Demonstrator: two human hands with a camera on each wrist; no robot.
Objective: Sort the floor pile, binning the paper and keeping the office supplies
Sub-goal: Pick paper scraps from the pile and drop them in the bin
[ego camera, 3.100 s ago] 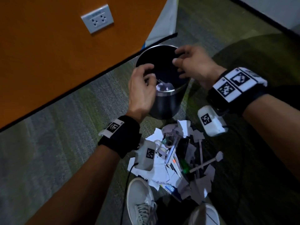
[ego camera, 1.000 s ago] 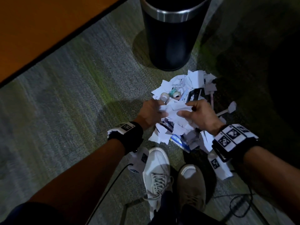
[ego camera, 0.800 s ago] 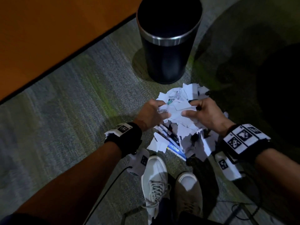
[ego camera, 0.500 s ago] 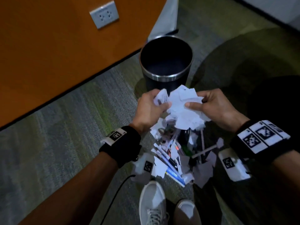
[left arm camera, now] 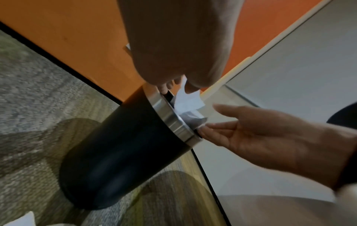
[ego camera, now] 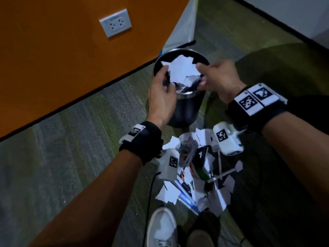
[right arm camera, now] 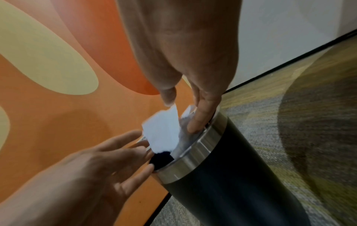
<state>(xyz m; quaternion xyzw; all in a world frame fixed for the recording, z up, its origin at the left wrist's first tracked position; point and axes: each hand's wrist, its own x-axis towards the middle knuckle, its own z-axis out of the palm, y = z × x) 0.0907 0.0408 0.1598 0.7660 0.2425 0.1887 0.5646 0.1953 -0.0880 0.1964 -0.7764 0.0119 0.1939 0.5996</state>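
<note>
A black bin with a steel rim [ego camera: 185, 111] stands on the carpet by the orange wall. Both my hands hover over its mouth with a bunch of torn white paper [ego camera: 179, 70] between them, level with the rim. My left hand [ego camera: 163, 90] is on the left side, fingers spread and straight. My right hand [ego camera: 219, 77] is on the right, palm flat, fingers extended. In the wrist views the paper [right arm camera: 162, 133] slips past the fingertips into the bin [left arm camera: 125, 152]. The floor pile [ego camera: 195, 175] lies below my wrists: paper scraps mixed with pens and tape rolls.
The orange wall with a socket plate [ego camera: 115, 22] runs close behind the bin. My shoes [ego camera: 162, 227] stand just below the pile. A thin black cable [ego camera: 151, 193] trails down from my left wrist. Green-grey carpet [ego camera: 71, 157] spreads to the left.
Both hands scooped a bunch of paper off the pile, lifted it up to the bin, and have now spread their fingers over the mouth, letting the paper go.
</note>
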